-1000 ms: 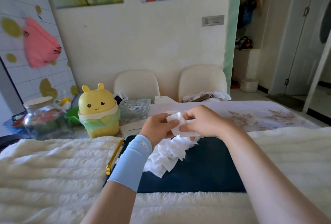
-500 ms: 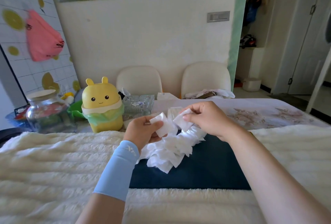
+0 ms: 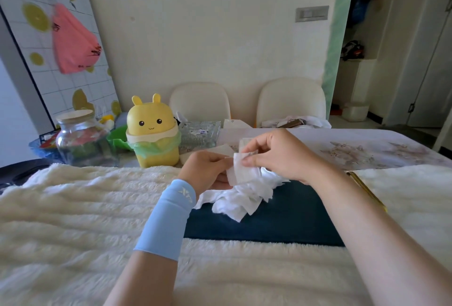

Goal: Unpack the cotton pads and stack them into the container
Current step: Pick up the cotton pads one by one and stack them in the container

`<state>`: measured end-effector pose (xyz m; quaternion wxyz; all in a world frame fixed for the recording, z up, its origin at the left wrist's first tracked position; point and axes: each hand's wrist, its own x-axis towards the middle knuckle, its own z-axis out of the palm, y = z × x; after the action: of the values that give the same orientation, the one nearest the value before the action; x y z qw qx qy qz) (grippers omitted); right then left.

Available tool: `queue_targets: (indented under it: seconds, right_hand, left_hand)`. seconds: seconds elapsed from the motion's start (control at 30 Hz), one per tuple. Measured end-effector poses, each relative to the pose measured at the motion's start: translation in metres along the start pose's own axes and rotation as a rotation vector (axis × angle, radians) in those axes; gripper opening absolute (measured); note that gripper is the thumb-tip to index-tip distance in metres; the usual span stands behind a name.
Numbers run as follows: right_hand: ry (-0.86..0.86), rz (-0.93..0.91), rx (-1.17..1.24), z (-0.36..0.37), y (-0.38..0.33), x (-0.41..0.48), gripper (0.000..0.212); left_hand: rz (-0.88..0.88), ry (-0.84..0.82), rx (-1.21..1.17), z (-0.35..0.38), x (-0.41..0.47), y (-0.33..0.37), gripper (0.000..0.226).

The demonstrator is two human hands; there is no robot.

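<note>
At the far left a glass jar and a yellow bin stand on the table, apart from the work. The left hand is curled closed around a small stack of cotton pads, thumb on top. Below lies the loose heap of pads on a dark blue mat. The right hand pinches one pad's upper edge between thumb and forefinger, laying it on the stack. The step goes best with edges squared before pressing (thin pads slip easily). Which vessel is the container, I cannot tell.
</note>
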<state>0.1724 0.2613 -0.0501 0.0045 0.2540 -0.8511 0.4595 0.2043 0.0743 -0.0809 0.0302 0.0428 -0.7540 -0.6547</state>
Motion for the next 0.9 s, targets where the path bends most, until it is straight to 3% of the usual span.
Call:
queue_targets:
  seconds: [0.2,0.33,0.4,0.47,0.6,0.73,0.9]
  right_hand:
    - [0.029,0.003,-0.075,0.01,-0.001,0.003,0.011]
    - [0.071,-0.025,-0.148,0.015,0.003,0.006,0.032]
    - [0.077,-0.032,-0.142,0.017,0.003,0.007,0.043]
    - [0.058,0.002,-0.034,0.018,-0.001,0.006,0.038]
    - [0.029,0.029,0.079,0.029,-0.009,0.006,0.015]
    - [0.125,-0.048,-0.144,0.045,-0.018,0.019,0.005]
    - [-0.183,-0.071,-0.562,0.085,-0.04,0.042,0.013]
  left_hand:
    - [-0.026,-0.124,-0.08,0.004,-0.005,0.004,0.017]
    - [-0.055,-0.165,-0.17,-0.003,-0.006,0.008,0.03]
    - [-0.008,-0.196,-0.082,-0.009,-0.007,0.009,0.027]
    - [0.043,-0.205,0.023,-0.017,-0.01,0.008,0.022]
    - [0.051,-0.109,0.111,-0.037,-0.01,0.009,0.023]
    - [0.076,0.166,0.197,-0.066,-0.001,0.004,0.022]
    - [0.082,0.405,0.167,-0.085,0.003,-0.007,0.005]
